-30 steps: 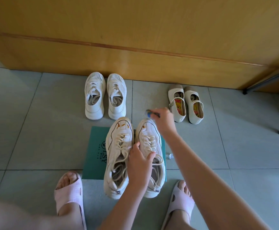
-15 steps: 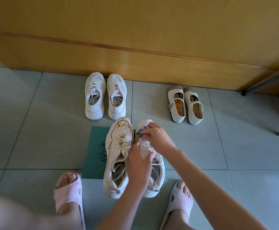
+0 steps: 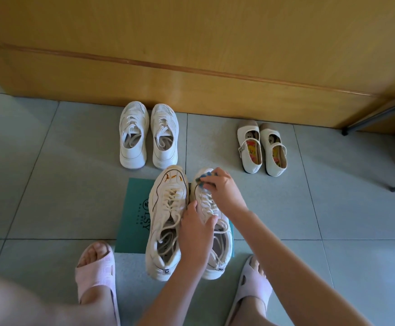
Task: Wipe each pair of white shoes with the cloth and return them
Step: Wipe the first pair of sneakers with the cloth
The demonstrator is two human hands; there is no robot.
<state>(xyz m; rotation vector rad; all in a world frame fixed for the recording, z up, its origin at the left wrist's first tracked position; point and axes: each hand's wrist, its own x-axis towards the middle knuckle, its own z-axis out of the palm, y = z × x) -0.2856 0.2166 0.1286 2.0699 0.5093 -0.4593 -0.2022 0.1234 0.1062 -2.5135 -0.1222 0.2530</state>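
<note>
Right hand (image 3: 223,192): grip pinches the cloth (image 3: 205,179) on the toe of the right sneaker (image 3: 205,203). Left hand (image 3: 195,234): grip clasps the same sneaker mid-length. The 2 sneakers stand on a green box (image 3: 135,215).

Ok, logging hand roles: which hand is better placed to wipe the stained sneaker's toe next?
Probably right. The right hand holds the blue cloth on the toe of the held sneaker, directly beside the toe of the stained sneaker. The left hand grips the held sneaker's middle and has no cloth.
</note>
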